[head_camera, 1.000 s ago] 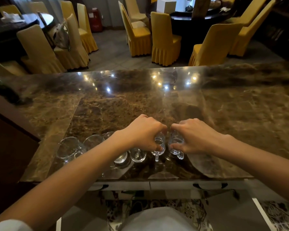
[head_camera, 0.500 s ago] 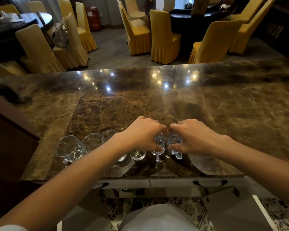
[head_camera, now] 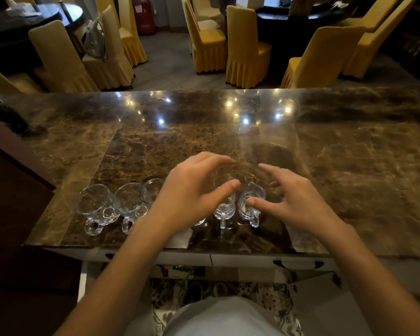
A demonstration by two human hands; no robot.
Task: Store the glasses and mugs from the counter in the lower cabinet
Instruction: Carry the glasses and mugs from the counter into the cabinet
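Note:
Several clear glass mugs stand in a row near the front edge of the brown marble counter [head_camera: 349, 170]. My left hand [head_camera: 192, 192] hovers with fingers spread over one mug [head_camera: 224, 208] and hides part of the row. My right hand [head_camera: 291, 202] is open just right of another mug [head_camera: 251, 204], thumb near its side. Two more mugs [head_camera: 97, 207] [head_camera: 131, 204] stand at the left end, handles toward me. Neither hand holds anything.
Below the counter edge run white drawer fronts with a dark handle [head_camera: 298, 264]. A dark wooden cabinet side [head_camera: 12, 190] rises at the left. Yellow-covered chairs [head_camera: 245, 49] and dark round tables stand beyond the counter.
Both hands were closed on the two middle mugs; now they have let go, opened and lifted slightly. The mugs stay on the counter.

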